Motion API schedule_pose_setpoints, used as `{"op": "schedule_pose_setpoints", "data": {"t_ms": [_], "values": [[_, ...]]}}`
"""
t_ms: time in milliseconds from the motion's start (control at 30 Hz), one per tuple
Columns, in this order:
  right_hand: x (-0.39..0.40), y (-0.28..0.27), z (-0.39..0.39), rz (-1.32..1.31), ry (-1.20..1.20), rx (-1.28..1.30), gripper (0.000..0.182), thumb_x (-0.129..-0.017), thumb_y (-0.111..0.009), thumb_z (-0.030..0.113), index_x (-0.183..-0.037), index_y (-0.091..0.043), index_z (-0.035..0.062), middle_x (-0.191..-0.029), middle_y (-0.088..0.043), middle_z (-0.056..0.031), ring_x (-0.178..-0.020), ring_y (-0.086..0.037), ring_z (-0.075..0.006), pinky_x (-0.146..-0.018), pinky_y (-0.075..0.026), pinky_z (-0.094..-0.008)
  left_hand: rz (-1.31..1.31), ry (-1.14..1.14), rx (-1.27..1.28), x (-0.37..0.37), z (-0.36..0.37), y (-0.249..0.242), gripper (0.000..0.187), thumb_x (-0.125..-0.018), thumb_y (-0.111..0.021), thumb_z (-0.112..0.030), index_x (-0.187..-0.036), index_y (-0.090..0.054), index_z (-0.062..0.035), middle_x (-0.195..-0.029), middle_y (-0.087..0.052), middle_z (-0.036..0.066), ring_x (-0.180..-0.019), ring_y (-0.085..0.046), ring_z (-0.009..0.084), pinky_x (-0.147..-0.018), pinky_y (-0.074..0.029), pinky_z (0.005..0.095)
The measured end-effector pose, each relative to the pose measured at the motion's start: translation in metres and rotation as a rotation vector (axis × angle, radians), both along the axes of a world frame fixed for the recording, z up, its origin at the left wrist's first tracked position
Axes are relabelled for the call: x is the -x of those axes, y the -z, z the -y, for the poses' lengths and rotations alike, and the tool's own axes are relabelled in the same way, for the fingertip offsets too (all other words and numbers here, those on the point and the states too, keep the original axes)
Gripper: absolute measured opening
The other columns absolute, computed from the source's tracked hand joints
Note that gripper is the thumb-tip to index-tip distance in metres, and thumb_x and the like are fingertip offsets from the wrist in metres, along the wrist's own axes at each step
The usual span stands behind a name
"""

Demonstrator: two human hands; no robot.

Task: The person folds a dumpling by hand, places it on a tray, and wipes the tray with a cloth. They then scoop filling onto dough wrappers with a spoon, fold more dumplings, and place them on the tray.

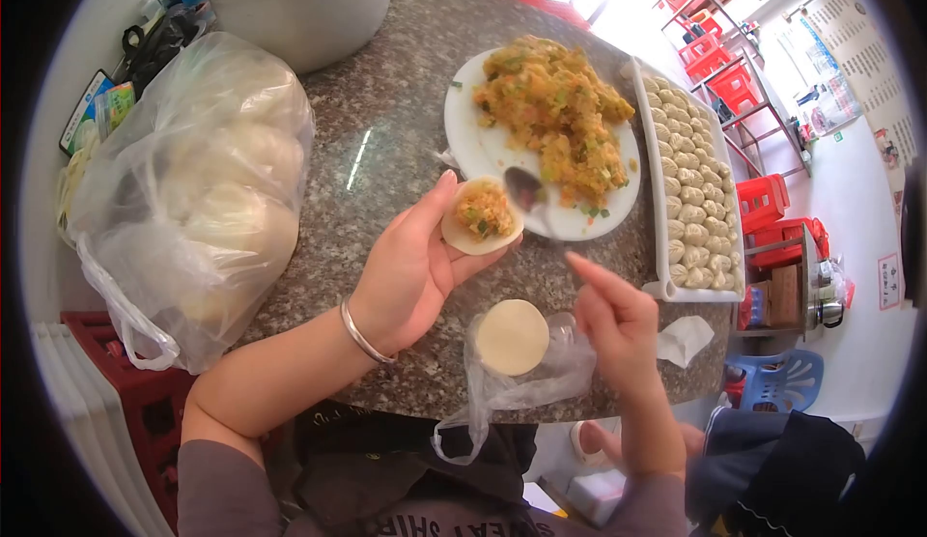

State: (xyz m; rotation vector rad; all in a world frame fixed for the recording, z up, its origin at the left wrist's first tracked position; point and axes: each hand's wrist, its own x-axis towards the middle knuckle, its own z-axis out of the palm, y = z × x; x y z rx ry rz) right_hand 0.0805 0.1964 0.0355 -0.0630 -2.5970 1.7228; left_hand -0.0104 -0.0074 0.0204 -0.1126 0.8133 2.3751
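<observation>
My left hand (410,262) cradles a round dough wrapper (463,240), and a mound of orange-yellow filling with green bits (485,211) sits on it. A metal spoon (524,186) is beside the wrapper, over the near edge of a white plate (467,136). Its handle runs toward my right hand (618,320), whose fingers are curled round it with the index finger stretched along; the grip is partly blurred. Between my forearms, another flat wrapper (512,337) lies on a clear plastic bag (570,363). A heap of filling (555,102) covers much of the plate.
A white tray (661,189) of pleated dumplings (690,213) stands at the right. At the left are a plastic bag of pale dough (208,180) and a large metal pot (299,15). A crumpled tissue (686,339) lies near the table (386,83) edge. Red stools (763,199) stand beyond.
</observation>
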Motion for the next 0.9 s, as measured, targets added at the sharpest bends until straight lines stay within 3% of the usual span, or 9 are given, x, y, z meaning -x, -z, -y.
{"op": "schedule_pose_setpoints", "data": {"t_ms": [67,167,233,300,367,433,467,567,900], "values": [[0.009,-0.012,-0.002,-0.222,0.04,-0.466,0.027,-0.086,-0.058,0.001,-0.112,-0.065,0.0035,-0.066,-0.052,-0.0069,-0.058,-0.051,-0.0136,-0.054,-0.042,-0.026,-0.009,0.028,0.017,-0.001,0.001,-0.002,0.046,-0.1,-0.037,-0.034,-0.129,-0.041,0.0011,-0.123,-0.055,0.014,-0.114,-0.056,0.0249,-0.097,-0.047,0.0375],[0.023,0.004,-0.017,-0.25,0.067,-0.666,0.028,-0.083,-0.061,0.002,-0.11,-0.066,0.0059,-0.071,-0.053,-0.0092,-0.06,-0.056,-0.0195,-0.057,-0.045,-0.0297,-0.081,0.01,0.114,-0.004,-0.002,-0.008,0.044,-0.096,-0.05,-0.023,-0.133,-0.04,0.0003,-0.123,-0.055,0.012,-0.112,-0.057,0.0222,-0.096,-0.047,0.035],[0.034,0.006,-0.018,-0.256,0.097,-0.677,0.025,-0.082,-0.063,0.003,-0.106,-0.067,0.0067,-0.078,-0.056,-0.0093,-0.062,-0.057,-0.0226,-0.059,-0.047,-0.032,-0.401,0.014,0.153,-0.008,-0.005,-0.002,0.053,-0.089,-0.06,-0.007,-0.136,-0.038,-0.0007,-0.124,-0.054,0.012,-0.109,-0.058,0.0203,-0.095,-0.047,0.0319],[0.042,0.009,-0.016,-0.468,0.046,-0.745,0.022,-0.081,-0.064,0.003,-0.103,-0.067,0.0065,-0.08,-0.057,-0.0089,-0.064,-0.057,-0.0242,-0.065,-0.048,-0.0327,-0.41,0.02,0.148,-0.01,-0.003,-0.005,0.056,-0.086,-0.062,-0.002,-0.137,-0.037,0.0,-0.124,-0.054,0.012,-0.107,-0.059,0.0196,-0.093,-0.048,0.0308],[0.044,0.001,0.0,-0.455,0.031,-0.688,0.021,-0.08,-0.066,0.003,-0.101,-0.067,0.0043,-0.083,-0.06,-0.0084,-0.07,-0.06,-0.0231,-0.07,-0.048,-0.0323,-0.419,0.024,0.147,-0.01,-0.003,-0.007,0.061,-0.083,-0.063,0.003,-0.137,-0.036,0.0006,-0.124,-0.054,0.012,-0.104,-0.06,0.0189,-0.092,-0.049,0.0297],[0.045,-0.007,0.015,-0.283,-0.066,-0.12,0.021,-0.079,-0.068,0.003,-0.1,-0.066,0.0015,-0.084,-0.063,-0.009,-0.077,-0.061,-0.0196,-0.073,-0.047,-0.0308,-0.45,0.002,0.192,-0.01,-0.002,-0.006,0.061,-0.085,-0.063,0.0,-0.138,-0.035,0.0014,-0.121,-0.056,0.013,-0.103,-0.061,0.0189,-0.088,-0.051,0.0286],[0.048,-0.001,0.016,-0.303,-0.066,-0.044,0.02,-0.079,-0.069,0.003,-0.098,-0.066,-0.0012,-0.085,-0.065,-0.0092,-0.082,-0.061,-0.0154,-0.073,-0.046,-0.0281,-0.453,0.005,0.199,-0.01,-0.001,-0.007,0.061,-0.085,-0.063,0.0,-0.138,-0.035,0.0014,-0.121,-0.056,0.013,-0.103,-0.061,0.0189,-0.088,-0.051,0.0286],[0.051,0.001,0.025,-0.3,0.008,0.155,0.016,-0.08,-0.068,0.002,-0.096,-0.067,-0.0018,-0.085,-0.066,-0.0086,-0.08,-0.06,-0.0141,-0.073,-0.045,-0.0272,-0.439,0.0,0.219,-0.011,0.001,-0.005,0.054,-0.085,-0.064,0.001,-0.134,-0.041,0.0033,-0.119,-0.058,0.013,-0.101,-0.062,0.0174,-0.087,-0.052,0.0266],[0.045,-0.004,0.028,-0.099,0.031,0.509,0.01,-0.084,-0.066,0.002,-0.092,-0.064,-0.0033,-0.091,-0.065,-0.0076,-0.083,-0.057,-0.0105,-0.074,-0.044,-0.0237,-0.975,-0.253,0.583,-0.015,-0.003,0.006,0.035,-0.076,-0.074,-0.005,-0.11,-0.065,-0.0048,-0.11,-0.064,0.011,-0.095,-0.064,0.0165,-0.081,-0.054,0.0273]]}}
